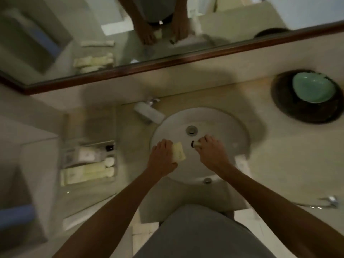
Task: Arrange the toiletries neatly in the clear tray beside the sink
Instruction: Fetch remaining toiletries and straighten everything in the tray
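1. Both forearms reach forward over the sink [223, 120].
2. The left hand [163, 155], palm down, has its fingers curled around a pale yellow tube [179, 152].
3. The right hand [210, 148] pinches a small dark-capped bottle [195, 144] (cap pointing left).
4. The clear tray [89, 162], left of the basin, holds tubes lying side by side.
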The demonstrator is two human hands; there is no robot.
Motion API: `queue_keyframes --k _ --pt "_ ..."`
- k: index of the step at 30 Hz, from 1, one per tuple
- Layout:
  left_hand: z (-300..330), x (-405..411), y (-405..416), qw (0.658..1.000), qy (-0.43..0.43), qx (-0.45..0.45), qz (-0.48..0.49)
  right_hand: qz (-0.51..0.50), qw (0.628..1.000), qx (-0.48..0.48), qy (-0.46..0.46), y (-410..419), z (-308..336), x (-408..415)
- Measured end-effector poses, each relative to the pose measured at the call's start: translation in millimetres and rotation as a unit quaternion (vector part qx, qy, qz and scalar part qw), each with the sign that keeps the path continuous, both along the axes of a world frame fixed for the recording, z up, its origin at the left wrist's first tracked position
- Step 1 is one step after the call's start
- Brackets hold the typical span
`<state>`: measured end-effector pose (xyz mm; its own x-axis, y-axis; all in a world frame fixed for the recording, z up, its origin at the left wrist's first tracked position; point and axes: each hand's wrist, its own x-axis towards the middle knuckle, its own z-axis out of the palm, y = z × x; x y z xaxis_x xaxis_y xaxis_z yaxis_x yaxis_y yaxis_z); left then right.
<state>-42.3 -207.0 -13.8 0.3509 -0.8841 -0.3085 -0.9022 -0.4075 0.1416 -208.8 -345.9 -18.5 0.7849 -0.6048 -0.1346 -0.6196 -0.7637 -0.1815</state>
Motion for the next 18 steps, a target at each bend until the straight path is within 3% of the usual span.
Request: queue_keyframes --k 6,12,18 --pt "4 129 125 0.997 0.037 0.003 0.068 0.055 0.994 0.041 -0.088 116 -1 138" --pt "-3 216 215 0.997 0.033 0.023 0.071 0.119 0.989 0.056 -0.066 195 -4 236" --pt "-2 270 253 0.996 0.055 0.027 0.065 0.147 0.987 0.038 -0.043 219 -4 293"
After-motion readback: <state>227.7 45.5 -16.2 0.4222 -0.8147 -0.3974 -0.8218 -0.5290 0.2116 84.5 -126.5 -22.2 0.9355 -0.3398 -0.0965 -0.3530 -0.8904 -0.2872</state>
